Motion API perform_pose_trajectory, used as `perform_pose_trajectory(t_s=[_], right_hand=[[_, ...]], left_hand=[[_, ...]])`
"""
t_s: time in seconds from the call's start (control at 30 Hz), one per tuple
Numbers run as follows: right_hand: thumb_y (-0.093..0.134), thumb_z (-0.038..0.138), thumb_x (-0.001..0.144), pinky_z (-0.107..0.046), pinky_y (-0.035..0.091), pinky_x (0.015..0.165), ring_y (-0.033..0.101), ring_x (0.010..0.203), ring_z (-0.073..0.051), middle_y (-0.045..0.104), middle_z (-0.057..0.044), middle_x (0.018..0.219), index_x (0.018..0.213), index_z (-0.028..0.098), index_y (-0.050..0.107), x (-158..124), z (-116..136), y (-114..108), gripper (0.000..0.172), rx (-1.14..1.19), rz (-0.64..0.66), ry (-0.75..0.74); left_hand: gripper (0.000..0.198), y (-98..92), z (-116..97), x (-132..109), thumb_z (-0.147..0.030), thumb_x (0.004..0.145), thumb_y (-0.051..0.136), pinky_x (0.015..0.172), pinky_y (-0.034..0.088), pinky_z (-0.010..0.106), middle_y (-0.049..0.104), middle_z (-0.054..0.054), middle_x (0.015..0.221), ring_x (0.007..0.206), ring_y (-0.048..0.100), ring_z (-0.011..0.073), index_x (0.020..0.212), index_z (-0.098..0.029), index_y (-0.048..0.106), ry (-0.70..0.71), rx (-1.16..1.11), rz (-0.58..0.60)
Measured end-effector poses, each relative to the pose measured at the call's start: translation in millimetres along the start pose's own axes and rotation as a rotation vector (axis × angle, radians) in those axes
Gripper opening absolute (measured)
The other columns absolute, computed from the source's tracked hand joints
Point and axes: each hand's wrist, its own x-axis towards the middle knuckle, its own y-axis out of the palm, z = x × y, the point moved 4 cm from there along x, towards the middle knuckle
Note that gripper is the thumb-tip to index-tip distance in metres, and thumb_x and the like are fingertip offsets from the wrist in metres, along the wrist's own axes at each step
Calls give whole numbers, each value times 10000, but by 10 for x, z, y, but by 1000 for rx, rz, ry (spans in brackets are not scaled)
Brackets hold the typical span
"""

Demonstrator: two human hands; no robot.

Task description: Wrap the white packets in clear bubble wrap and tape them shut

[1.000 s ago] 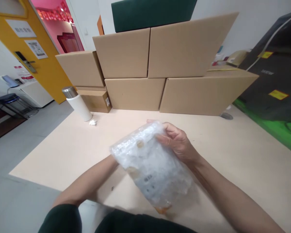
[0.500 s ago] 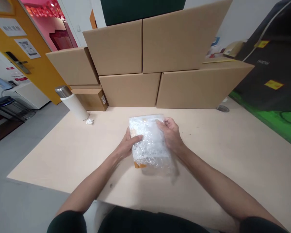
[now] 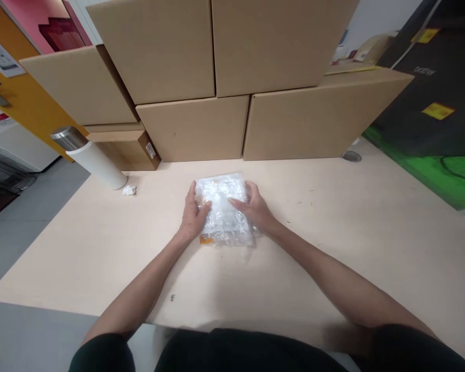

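Observation:
A flat, roughly rectangular package in clear bubble wrap is held between my two hands over the middle of the table. Orange shows at its lower left corner; what lies inside is hard to make out through the shiny plastic. My left hand grips its left edge, thumb on top. On the opposite edge, my right hand has its thumb laid over the upper face and its fingers round the side. Loose plastic hangs out at the lower right.
Several cardboard boxes are stacked along the back of the wooden table. At the back left stands a white bottle with a metal cap, beside a crumpled white scrap. A round grommet sits at the back right.
The package has gone lower and flatter, toward the tabletop, with both hands on it. My right hand has shifted its hold down the right edge. The view has tilted downward.

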Motion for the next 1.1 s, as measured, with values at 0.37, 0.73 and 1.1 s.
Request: perform_pose_trajectory(t_s=[0.37,0.73,1.1], right_hand=[[461,846,784,-622,139,1203,-48,1530,-391,65,-154,1679,1612,189,54,-55,-8,-3,1132,-842,434,-448],[636,757,751,-585,40,1225,-69,1531,-377,12,-61,1693,1605,308,-47,-56,-111,-68,1181,-766,521,-373],[751,762,619,-617,59,1219,-2,1520,-438,96,-44,1687,1596,304,169,17,-58,-199,1226,-631,585,-360]], left_hand=[[1251,-40,-30,12,-819,728,589,1225,85,585,6,202,1666,1533,3,386,1608,-163,-11,192,634,558],[1424,-127,41,41,-782,617,728,1227,53,586,-23,202,1667,1528,10,415,1592,-193,-126,227,550,639],[1390,-183,76,6,-765,598,759,1209,-30,620,-51,156,1674,1521,-6,436,1596,-280,-79,251,535,614]])
